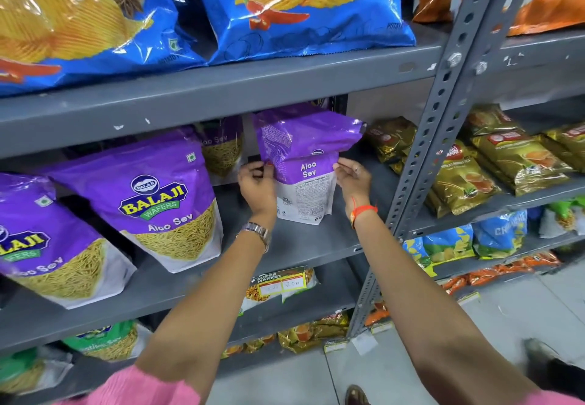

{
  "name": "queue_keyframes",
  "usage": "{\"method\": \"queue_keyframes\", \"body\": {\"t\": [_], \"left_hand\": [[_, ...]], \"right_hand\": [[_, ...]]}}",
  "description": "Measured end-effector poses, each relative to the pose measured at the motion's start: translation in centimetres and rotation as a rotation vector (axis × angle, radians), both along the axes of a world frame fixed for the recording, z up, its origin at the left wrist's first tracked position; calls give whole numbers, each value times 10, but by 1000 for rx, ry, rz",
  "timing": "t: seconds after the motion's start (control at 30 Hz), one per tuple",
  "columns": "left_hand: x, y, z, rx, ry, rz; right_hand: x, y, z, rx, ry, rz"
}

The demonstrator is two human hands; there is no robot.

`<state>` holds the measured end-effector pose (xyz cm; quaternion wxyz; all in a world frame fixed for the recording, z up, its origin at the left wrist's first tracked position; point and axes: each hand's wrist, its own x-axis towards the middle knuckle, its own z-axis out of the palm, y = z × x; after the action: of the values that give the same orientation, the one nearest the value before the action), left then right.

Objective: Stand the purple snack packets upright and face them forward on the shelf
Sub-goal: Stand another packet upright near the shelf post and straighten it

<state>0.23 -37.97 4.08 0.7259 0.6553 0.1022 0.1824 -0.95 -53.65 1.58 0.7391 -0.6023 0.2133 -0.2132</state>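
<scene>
A purple Aloo Sev packet (305,167) stands on the grey middle shelf (304,240), its printed back side facing me and its top folded over. My left hand (256,187) grips its left edge and my right hand (353,178) holds its right edge. Left of it, two purple packets (158,202) (41,243) lean back with their fronts facing out. Another purple packet (221,148) stands behind them, partly hidden.
Blue crisp bags (300,8) fill the shelf above. A grey perforated upright post (443,126) stands right of my hands, with gold packets (506,164) beyond it. Green packets (104,338) and a price label (281,284) sit below.
</scene>
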Motion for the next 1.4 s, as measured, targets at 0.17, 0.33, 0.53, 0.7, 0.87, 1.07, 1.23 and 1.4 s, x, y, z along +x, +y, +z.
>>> {"method": "queue_keyframes", "body": {"t": [0.17, 0.33, 0.53, 0.7, 0.87, 1.07, 1.23, 1.4], "left_hand": [[-27, -10, -9, 128, -84, -192], [-46, -11, -13, 308, -159, -356], [-58, 0, -13, 289, -151, -395], [-58, 13, -17, 205, -160, -371], [-53, 29, -8, 20, -183, -302], [-35, 41, 17, -146, -173, -115], [-15, 41, 23, -75, -214, -2], [-15, 39, 32, 3, -260, 79]], "right_hand": [[-12, 10, -5, 154, 20, -5], [-30, 36, -13, 220, 22, 25], [-41, 75, -18, 225, -68, 22], [-46, 95, -23, 113, -79, 120], [-38, 83, -15, 102, -107, 78], [10, 42, -3, 115, -132, 33], [40, 26, -13, -32, -35, 353], [52, 20, -27, 22, 71, 350]]}}
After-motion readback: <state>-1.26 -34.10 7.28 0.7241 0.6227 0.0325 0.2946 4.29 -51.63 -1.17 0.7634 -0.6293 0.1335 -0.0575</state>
